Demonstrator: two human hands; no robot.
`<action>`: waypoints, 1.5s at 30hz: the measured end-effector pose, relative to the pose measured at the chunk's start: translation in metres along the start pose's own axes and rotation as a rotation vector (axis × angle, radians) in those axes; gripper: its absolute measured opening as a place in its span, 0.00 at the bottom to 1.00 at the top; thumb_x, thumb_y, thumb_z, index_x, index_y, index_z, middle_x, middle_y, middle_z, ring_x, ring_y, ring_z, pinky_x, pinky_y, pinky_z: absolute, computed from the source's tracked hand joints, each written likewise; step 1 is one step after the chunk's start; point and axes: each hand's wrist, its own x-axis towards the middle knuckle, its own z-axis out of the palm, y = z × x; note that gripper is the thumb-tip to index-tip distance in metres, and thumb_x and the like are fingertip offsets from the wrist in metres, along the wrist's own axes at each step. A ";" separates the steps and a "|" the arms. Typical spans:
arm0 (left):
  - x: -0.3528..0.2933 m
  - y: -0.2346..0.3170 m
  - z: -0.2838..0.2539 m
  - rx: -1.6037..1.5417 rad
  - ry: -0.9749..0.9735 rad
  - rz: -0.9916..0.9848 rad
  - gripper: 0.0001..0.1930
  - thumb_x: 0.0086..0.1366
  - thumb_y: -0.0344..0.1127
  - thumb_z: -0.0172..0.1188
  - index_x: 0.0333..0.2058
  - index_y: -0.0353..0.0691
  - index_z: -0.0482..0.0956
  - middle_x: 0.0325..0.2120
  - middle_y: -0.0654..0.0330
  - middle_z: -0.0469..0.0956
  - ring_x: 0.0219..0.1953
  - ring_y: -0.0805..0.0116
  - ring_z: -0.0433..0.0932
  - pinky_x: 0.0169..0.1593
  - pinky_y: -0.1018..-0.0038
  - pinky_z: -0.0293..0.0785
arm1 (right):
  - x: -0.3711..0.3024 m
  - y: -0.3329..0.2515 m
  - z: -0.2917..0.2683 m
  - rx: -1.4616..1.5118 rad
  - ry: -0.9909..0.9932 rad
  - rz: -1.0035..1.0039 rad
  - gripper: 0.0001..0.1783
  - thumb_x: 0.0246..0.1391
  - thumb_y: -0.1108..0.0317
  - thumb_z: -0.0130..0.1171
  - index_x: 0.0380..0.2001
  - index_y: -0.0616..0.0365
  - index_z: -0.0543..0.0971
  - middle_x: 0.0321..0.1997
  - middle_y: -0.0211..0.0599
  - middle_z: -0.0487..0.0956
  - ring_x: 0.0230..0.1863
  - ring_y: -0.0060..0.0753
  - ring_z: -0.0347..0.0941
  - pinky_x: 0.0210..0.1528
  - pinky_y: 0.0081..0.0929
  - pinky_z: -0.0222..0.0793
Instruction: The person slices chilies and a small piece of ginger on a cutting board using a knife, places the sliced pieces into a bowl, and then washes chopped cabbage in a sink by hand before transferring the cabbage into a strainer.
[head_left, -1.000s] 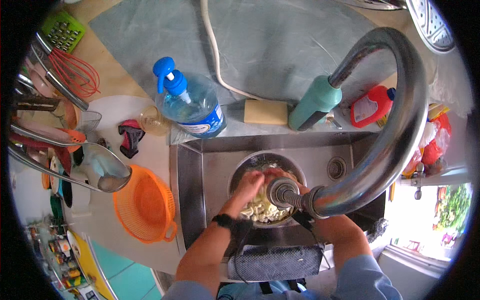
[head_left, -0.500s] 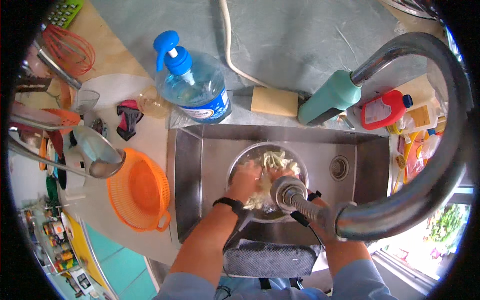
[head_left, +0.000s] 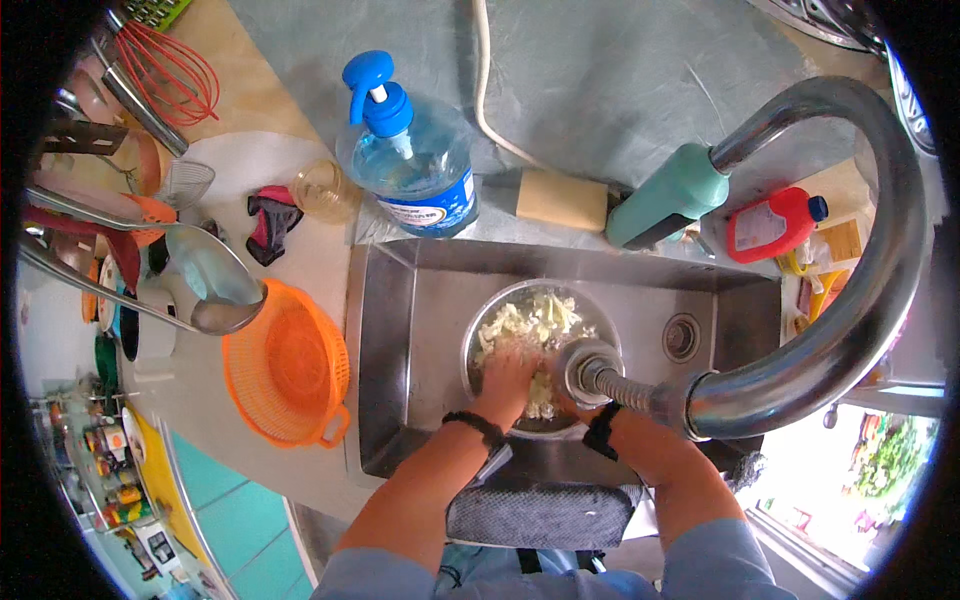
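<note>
A round metal bowl (head_left: pixel 468 345) stands in the stainless steel sink (head_left: pixel 430 290), holding water and pale yellowish-white vegetable pieces (head_left: pixel 548 312) that look like cauliflower florets. My left hand (head_left: pixel 508 380) reaches into the bowl, its blurred fingers down among the pieces and the water. Opposite it, my right hand (head_left: pixel 570 405) is also at the bowl, mostly hidden behind the faucet head (head_left: pixel 588 372); its fingers do not show. Dark bands circle both wrists.
The curved faucet pipe (head_left: pixel 880 290) arches over the right forearm. An orange colander (head_left: pixel 290 365) sits left of the sink, beside ladles (head_left: pixel 215 270). Behind the sink stand a blue pump bottle (head_left: pixel 415 180), a sponge block (head_left: pixel 562 200), a green bottle (head_left: pixel 670 195) and a red bottle (head_left: pixel 770 228).
Both hands have shifted nearer to me within the bowl, and more pieces show beyond them. The whole view has tilted slightly.
</note>
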 end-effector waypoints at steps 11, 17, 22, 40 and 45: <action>0.009 -0.014 -0.039 -0.165 0.005 -0.056 0.40 0.55 0.39 0.65 0.64 0.42 0.56 0.65 0.44 0.51 0.63 0.43 0.57 0.64 0.56 0.55 | -0.001 -0.022 -0.069 0.435 -0.163 -0.016 0.17 0.62 0.61 0.52 0.48 0.62 0.74 0.44 0.40 0.78 0.46 0.30 0.74 0.51 0.28 0.71; 0.054 -0.034 -0.021 -0.849 -0.112 -0.290 0.42 0.61 0.61 0.56 0.66 0.45 0.53 0.63 0.44 0.56 0.65 0.46 0.57 0.65 0.61 0.55 | 0.050 0.008 -0.029 0.115 -0.087 -0.012 0.17 0.61 0.62 0.53 0.48 0.62 0.73 0.44 0.40 0.78 0.46 0.31 0.74 0.51 0.28 0.71; 0.039 -0.033 -0.034 -0.627 0.088 0.267 0.20 0.56 0.41 0.66 0.47 0.44 0.74 0.43 0.52 0.74 0.49 0.51 0.72 0.51 0.61 0.70 | 0.031 -0.007 -0.042 0.063 -0.123 -0.014 0.17 0.61 0.62 0.53 0.49 0.62 0.73 0.45 0.41 0.78 0.46 0.31 0.74 0.51 0.28 0.71; 0.005 -0.017 -0.027 -0.122 0.098 0.105 0.28 0.47 0.26 0.64 0.50 0.39 0.70 0.49 0.47 0.67 0.51 0.43 0.69 0.48 0.56 0.73 | 0.004 -0.020 -0.031 0.027 -0.051 0.022 0.18 0.60 0.63 0.55 0.50 0.61 0.72 0.46 0.41 0.78 0.46 0.32 0.74 0.50 0.29 0.71; -0.020 -0.007 -0.040 -0.146 -0.088 -0.134 0.37 0.47 0.23 0.60 0.59 0.34 0.61 0.59 0.40 0.58 0.61 0.40 0.59 0.60 0.58 0.63 | -0.019 -0.047 -0.081 0.243 -0.163 -0.008 0.18 0.59 0.64 0.55 0.50 0.61 0.72 0.46 0.41 0.77 0.46 0.33 0.74 0.50 0.29 0.71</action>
